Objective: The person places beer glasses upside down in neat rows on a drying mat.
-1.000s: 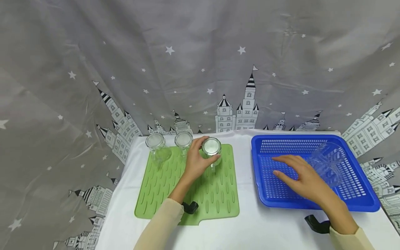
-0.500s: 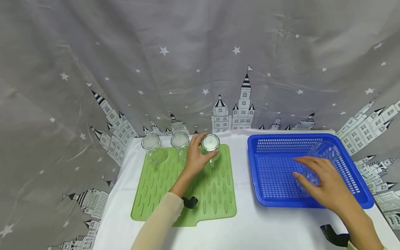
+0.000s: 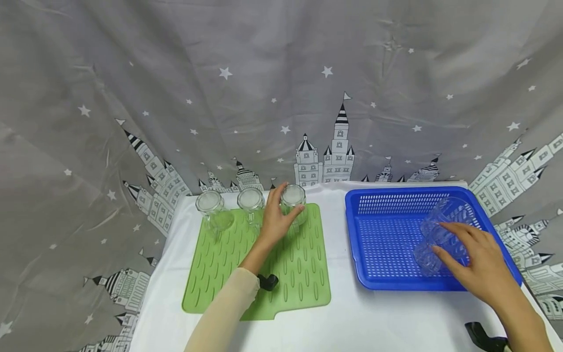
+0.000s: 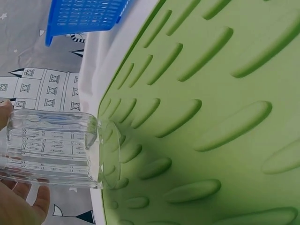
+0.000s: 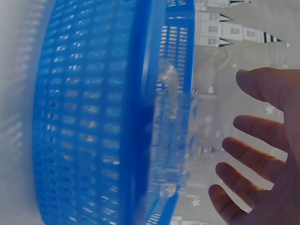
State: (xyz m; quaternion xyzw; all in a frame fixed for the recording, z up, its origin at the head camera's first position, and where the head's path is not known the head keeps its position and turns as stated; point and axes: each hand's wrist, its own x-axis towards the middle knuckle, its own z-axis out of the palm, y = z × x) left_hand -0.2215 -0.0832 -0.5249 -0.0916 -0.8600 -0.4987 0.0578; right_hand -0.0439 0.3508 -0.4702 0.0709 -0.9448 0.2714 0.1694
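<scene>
In the head view my left hand [image 3: 276, 220] holds a clear glass mug [image 3: 293, 196] between thumb and fingers. This mug stands upside down at the back right of the green mat [image 3: 303, 274]. The left wrist view shows its rim down at the mat, with fingers on either side of the glass [image 4: 51, 147]. Two more upturned mugs, one in the middle [image 3: 251, 201] and one at the left [image 3: 209, 203], line the mat's back edge. My right hand [image 3: 484, 259], fingers spread and apart, hovers over clear glassware [image 3: 428, 256] in the blue basket [image 3: 382, 283].
A white cloth [image 3: 334, 322] covers the table under mat and basket. Behind rises a grey curtain [image 3: 264, 49] printed with castles and stars. The basket's raised rim surrounds the glassware, whose exact number is hard to tell.
My left hand has shifted the mug slightly back towards the mat's rear edge. The right hand has moved rightward across the basket to the glassware. The head view has turned slightly.
</scene>
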